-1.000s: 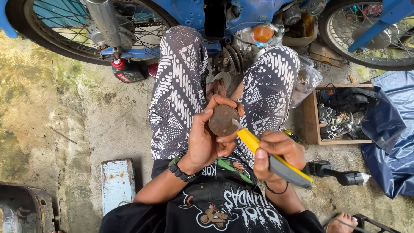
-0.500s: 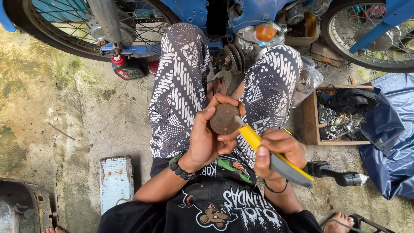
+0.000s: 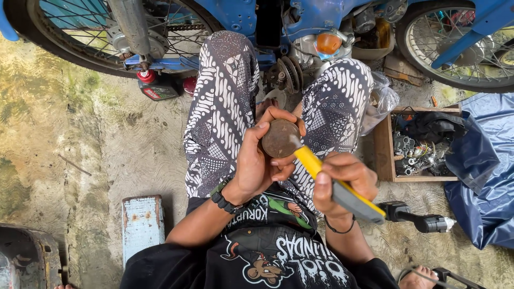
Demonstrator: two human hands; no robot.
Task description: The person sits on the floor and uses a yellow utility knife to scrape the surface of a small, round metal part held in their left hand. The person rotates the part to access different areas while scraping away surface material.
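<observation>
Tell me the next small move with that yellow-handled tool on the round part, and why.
Probably a short stroke of the blade across the face. The left hand holds the brown round part face up, and the right hand has the yellow-handled tool with its tip already touching the part's edge, so it looks set for scraping.

Soft, even daylight fills the scene, bright without glare. Shadows are faint and diffuse on the concrete floor (image 3: 107,150). Focus is sharp throughout; the wheels at the top bend slightly with wide-angle distortion.
</observation>
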